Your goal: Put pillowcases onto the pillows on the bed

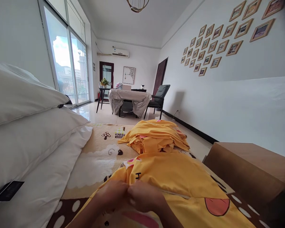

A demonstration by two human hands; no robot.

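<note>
A large yellow printed cloth, which looks like a bedding cover, spreads over the bed in front of me. It carries a red round patch and black lines, and a pale seam or zip-like edge runs across it. Both hands meet at its near left part. My left hand is closed on a fold of the cloth. Right beside it, touching, my right hand is also closed on the cloth. The fingertips are hidden, so any small part pinched between them does not show. Beyond lies a bunched yellow cloth pile.
White pillows are stacked at the left. A beige patterned blanket covers the bed. At the right stands a brown box-like piece. Farther off are a covered table, a black chair and a stool.
</note>
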